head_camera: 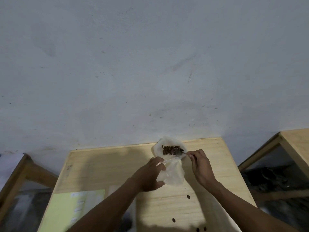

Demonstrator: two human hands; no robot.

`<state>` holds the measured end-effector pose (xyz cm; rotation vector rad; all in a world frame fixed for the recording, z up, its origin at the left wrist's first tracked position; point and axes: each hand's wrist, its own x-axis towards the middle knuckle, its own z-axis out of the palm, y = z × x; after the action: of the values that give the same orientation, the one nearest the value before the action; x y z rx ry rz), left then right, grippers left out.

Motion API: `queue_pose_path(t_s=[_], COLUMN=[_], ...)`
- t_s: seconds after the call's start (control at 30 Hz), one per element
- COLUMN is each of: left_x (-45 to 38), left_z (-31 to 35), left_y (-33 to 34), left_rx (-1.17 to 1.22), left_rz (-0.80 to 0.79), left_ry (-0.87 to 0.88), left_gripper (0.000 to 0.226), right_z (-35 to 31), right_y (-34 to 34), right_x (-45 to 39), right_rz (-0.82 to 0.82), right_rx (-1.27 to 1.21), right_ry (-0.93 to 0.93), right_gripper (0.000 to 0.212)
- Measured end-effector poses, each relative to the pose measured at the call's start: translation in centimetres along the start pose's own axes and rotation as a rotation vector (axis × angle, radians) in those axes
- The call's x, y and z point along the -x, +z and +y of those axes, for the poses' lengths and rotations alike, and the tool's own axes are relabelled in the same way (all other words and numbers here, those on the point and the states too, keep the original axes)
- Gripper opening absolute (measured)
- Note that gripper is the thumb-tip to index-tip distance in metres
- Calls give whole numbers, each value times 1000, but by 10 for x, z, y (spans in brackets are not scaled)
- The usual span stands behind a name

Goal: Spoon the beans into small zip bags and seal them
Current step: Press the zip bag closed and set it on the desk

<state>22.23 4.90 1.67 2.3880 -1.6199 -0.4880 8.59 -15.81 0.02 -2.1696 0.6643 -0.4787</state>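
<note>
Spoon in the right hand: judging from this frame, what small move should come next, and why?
Probably lift the spoon with a scoop and carry it to the zip bag. Its bowl sits in the beans, and the left hand holds the bag just below the pile; whether its mouth is open is unclear. The right hand grips the handle.

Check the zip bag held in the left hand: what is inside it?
The zip bag looks empty; no beans show through its cloudy plastic. The left hand covers its left edge, so that part cannot be checked.
</note>
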Motion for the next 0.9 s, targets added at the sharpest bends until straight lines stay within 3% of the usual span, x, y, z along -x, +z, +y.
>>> queue_pose_path(t_s=[0.27, 0.43, 0.5, 0.67, 0.73, 0.9], left_x=[9, 7, 7, 8, 8, 9], left_z=[3, 8, 11, 14, 13, 8], left_y=[9, 7, 6, 5, 6, 9], left_rx=[-97, -102, -99, -97, -101, -37], left_rz=[-79, -62, -52, -62, -69, -74], left_ry=[-18, -26, -27, -35, -49, -106], left_gripper=[57, 55, 55, 54, 54, 54], right_z=[-10, -12, -13, -18, -18, -21], right_y=[1, 13, 19, 27, 24, 14], right_x=[-6, -3, -1, -10, -11, -11], right_rz=[171, 100, 61, 64, 67, 132], right_rx=[-25, -26, -109, -538, -632, -654], right_ry=[25, 136, 244, 723, 815, 720], right_gripper=[19, 23, 24, 23, 19, 18])
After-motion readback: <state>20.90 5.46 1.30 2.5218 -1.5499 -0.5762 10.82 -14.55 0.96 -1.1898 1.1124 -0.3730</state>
